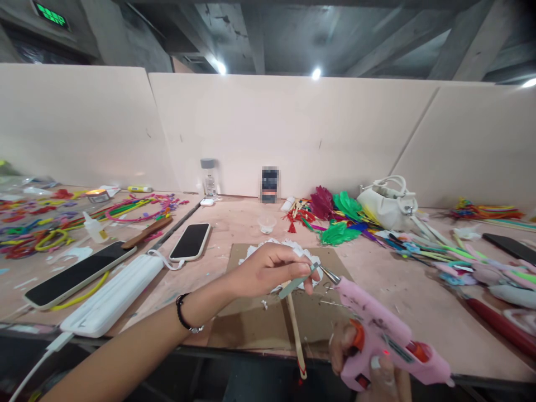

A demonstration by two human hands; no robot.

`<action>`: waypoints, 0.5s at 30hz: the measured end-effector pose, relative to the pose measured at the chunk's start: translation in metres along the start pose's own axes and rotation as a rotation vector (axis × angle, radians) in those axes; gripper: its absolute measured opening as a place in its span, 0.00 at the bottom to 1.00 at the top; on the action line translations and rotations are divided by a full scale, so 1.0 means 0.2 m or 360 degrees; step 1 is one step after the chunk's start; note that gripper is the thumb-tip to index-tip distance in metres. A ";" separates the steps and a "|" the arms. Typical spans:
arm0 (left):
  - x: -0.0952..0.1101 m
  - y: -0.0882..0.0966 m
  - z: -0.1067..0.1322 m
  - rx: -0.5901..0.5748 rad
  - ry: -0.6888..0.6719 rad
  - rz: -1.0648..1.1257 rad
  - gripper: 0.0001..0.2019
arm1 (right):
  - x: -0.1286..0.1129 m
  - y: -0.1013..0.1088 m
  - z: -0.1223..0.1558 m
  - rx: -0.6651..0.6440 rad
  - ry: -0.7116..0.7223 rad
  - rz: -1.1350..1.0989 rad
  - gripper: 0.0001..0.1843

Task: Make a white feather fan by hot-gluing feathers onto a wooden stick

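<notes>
My left hand is closed, pinching a flat grey-green strip between thumb and fingers. My right hand grips a pink hot glue gun by its handle, fingers around the orange trigger. The gun's metal nozzle points left and reaches the upper end of the strip; whether they touch I cannot tell. Below my left hand lies a white ruffled piece, largely covered by the hand. From under it a wooden stick with a red loop at its end juts past the table edge.
Brown cardboard lies under the work. To the left are a phone, a white power strip and another phone. Coloured feathers, a white handbag and pipe cleaners spread to the right. A pale partition stands behind.
</notes>
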State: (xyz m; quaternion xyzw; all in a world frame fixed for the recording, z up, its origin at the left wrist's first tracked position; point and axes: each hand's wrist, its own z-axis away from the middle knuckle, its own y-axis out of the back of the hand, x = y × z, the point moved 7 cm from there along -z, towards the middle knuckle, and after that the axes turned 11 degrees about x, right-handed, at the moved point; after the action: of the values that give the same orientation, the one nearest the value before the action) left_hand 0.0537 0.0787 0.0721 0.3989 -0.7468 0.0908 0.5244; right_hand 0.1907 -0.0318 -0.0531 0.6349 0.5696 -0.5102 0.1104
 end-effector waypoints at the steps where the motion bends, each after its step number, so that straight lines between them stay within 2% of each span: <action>1: 0.00 0.00 0.00 -0.0003 -0.0003 0.0001 0.19 | 0.00 0.01 0.00 -0.0010 -0.0003 -0.0019 0.22; 4: 0.01 0.00 0.00 -0.0005 -0.0020 -0.0001 0.19 | 0.03 0.02 -0.01 -0.0013 -0.0064 -0.0005 0.23; 7: 0.01 0.00 0.00 0.0001 -0.0024 -0.0009 0.20 | 0.04 0.03 -0.03 0.0081 -0.0082 0.0070 0.25; 11: 0.01 0.00 0.00 0.0009 -0.0001 -0.0008 0.20 | 0.02 -0.05 -0.04 -0.0094 -0.0093 -0.0006 0.27; 12: 0.01 0.00 0.00 0.0010 0.0002 -0.0003 0.20 | 0.00 -0.02 -0.04 0.0072 -0.0020 -0.0006 0.25; 13: 0.01 0.00 0.00 0.0010 0.0003 0.0002 0.20 | 0.00 -0.04 -0.03 0.0037 -0.0056 0.0034 0.25; 15: 0.01 0.00 0.00 0.0014 -0.0002 0.0007 0.20 | -0.01 -0.04 0.00 0.0109 -0.0069 0.0069 0.24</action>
State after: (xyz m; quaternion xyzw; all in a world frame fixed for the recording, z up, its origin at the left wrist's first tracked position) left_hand 0.0530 0.0769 0.0742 0.3997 -0.7476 0.0948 0.5219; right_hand 0.1848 -0.0294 -0.0486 0.6393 0.5353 -0.5406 0.1118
